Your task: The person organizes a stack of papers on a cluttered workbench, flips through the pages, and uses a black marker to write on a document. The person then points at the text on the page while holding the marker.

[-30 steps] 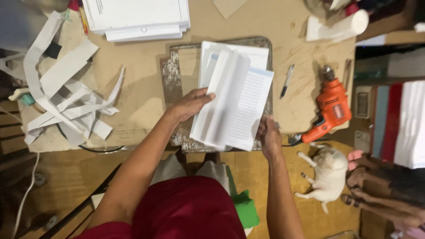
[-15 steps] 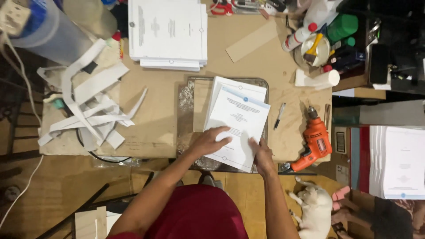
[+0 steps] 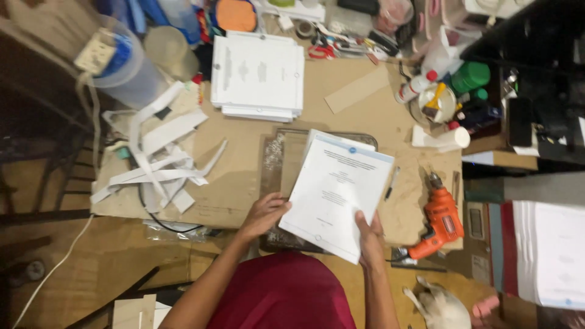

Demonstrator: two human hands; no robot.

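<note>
Fingers (image 3: 365,226) of both my hands clamp the white booklet (image 3: 338,194) over the tray (image 3: 271,159), left of the orange drill (image 3: 440,222); squaring it comes next.

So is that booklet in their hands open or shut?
Shut. The booklet shows its white front cover lying flat, with no pages fanned out. The left hand touches its left edge and the right hand holds its lower corner.
</note>
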